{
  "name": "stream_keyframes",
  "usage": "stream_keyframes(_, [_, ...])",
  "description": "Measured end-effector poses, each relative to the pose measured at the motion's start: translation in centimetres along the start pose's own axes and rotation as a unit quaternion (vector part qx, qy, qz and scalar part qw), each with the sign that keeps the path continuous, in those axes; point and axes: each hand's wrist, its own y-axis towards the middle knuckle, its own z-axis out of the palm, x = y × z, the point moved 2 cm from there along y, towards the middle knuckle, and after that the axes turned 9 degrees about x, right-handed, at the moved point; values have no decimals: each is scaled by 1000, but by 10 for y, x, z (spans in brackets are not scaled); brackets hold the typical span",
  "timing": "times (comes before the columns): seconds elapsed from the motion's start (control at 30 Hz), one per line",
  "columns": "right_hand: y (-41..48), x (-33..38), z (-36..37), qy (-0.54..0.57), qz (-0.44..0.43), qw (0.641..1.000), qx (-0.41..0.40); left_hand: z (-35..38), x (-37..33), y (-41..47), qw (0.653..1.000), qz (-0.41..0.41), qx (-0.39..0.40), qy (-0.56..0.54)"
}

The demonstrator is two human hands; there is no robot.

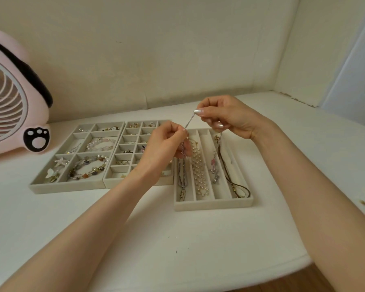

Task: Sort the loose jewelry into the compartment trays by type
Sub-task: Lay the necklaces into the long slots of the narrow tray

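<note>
Silver chain (pixel 189 122) slants up-right, pinched between left hand (pixel 164 144) and right hand (pixel 223 115).

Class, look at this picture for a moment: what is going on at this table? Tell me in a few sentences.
A person is sorting jewelry. The left hand and the right hand each pinch a thin silver chain, stretched between them above the long-slot tray. That tray already holds a feather-pendant chain, a pearl strand and a brown cord necklace. To its left, the bracelet tray and the small-compartment tray hold other pieces.
</note>
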Motion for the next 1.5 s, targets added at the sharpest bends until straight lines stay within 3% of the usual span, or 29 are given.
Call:
stream_keyframes(0.47, [0,-6,-10,21,27,995,-90,-7,4,2,998,-21,25,-61])
stream_keyframes(0.6, [-2,-6,-9,3,36,998,-41,-8,2,1,996,21,14,-90])
stream_keyframes(0.8, [-5,1,5,-134,28,990,31,-7,0,0,997,40,9,-59])
stream_keyframes(1.03, [-5,9,20,-144,3,986,81,-6,-3,-1,997,71,-5,-43])
stream_keyframes(1.33, [-5,14,12,-134,-43,990,-7,-4,-5,0,996,69,-15,-51])
stream_keyframes(1.5, [-7,18,-3,-70,-109,983,-128,-3,2,-1,998,50,20,-26])
